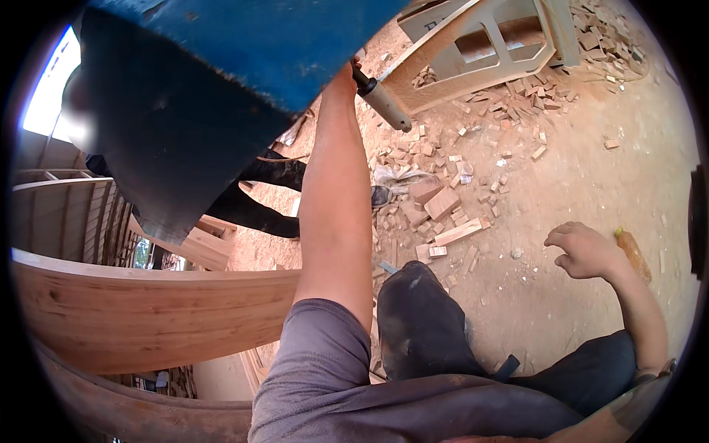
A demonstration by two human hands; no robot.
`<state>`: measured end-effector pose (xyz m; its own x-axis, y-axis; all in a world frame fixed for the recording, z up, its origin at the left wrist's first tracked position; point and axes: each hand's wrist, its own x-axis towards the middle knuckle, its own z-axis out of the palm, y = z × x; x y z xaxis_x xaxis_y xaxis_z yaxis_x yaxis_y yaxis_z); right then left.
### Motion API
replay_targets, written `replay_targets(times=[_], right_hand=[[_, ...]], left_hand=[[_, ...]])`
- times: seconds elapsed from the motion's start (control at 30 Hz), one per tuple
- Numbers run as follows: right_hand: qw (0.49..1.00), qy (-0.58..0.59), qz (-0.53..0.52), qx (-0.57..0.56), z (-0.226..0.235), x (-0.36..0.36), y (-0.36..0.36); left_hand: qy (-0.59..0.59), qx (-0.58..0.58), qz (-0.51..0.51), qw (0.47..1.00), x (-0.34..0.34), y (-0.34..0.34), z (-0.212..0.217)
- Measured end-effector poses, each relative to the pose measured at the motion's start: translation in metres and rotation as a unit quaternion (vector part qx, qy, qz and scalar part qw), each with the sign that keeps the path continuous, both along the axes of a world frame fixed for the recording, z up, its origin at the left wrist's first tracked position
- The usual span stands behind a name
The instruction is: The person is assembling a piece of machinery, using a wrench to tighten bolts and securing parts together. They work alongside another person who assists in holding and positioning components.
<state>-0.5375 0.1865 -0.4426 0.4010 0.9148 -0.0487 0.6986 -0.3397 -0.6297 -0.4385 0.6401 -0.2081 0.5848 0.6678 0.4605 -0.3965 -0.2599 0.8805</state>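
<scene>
Above a sawdust floor (561,184) littered with wood offcuts (443,203), the left hand (346,77) is raised to a grey cylindrical handle (384,103) beneath a big blue machine body (244,44); its grip is hidden, so whether it is closed cannot be told. The handle is judged rigid, smooth and best grasped mid-length. The right hand (583,249) hangs loosely curled, holding nothing. No containers are seen.

A woodworking yard: sawdust-covered ground (561,184), scattered wood offcuts (443,203), curved plywood panel (148,310), blue machine (244,44).
</scene>
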Motion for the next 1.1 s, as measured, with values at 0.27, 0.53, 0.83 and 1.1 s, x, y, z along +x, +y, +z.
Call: replay_targets(times=[0.27, 0.53, 0.83, 1.1], right_hand=[[0.998, -0.054, 0.026, -0.001, -0.007, -0.001, 0.034], [0.997, -0.057, 0.037, -0.034, -0.026, -0.008, 0.040], [0.998, -0.038, 0.016, -0.048, -0.018, -0.017, 0.020], [0.995, -0.027, 0.002, -0.093, -0.011, -0.024, -0.003]], left_hand=[[0.055, -0.009, -0.004, 0.998, 0.032, 0.054, 0.003], [0.052, 0.016, -0.013, 0.998, 0.056, 0.100, -0.003], [0.059, 0.004, -0.021, 0.998, 0.052, 0.090, 0.001], [0.054, 0.021, -0.032, 0.998, 0.046, 0.092, -0.002]])
